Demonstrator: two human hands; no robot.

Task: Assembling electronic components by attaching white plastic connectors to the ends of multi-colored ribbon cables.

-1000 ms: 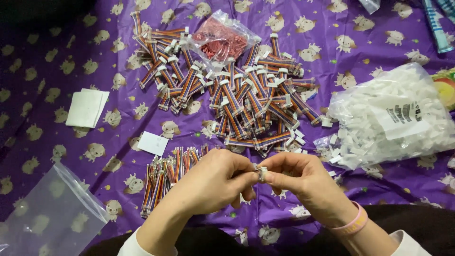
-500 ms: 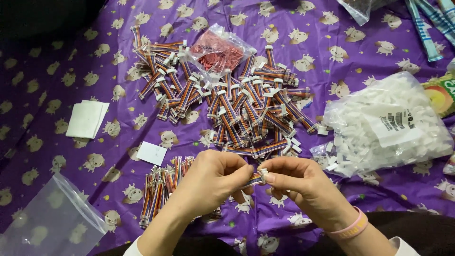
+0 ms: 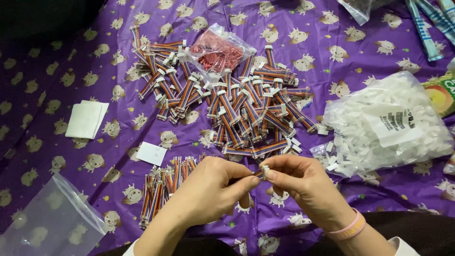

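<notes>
Head view, landmark: the big heap of rainbow ribbon cables with white plug ends (image 3: 237,109) on the purple patterned cloth (image 3: 332,47).
Left hand (image 3: 208,192): just below the heap, pinching one short rainbow cable piece, gripped close to its end, probably to steady it.
Right hand (image 3: 303,185): beside it, fingertips closed on a small white plastic connector housing (image 3: 264,170), held at the cable's tip.
Clear bag of white housings (image 3: 393,125): right of the heap, within reach.
Bundle of bare-ended cables (image 3: 166,185): below-left of the heap.

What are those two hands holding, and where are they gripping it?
A short multicoloured ribbon cable. The left hand pinches its wire end; the right hand grips the small white plug at its other end between thumb and forefinger.
</notes>
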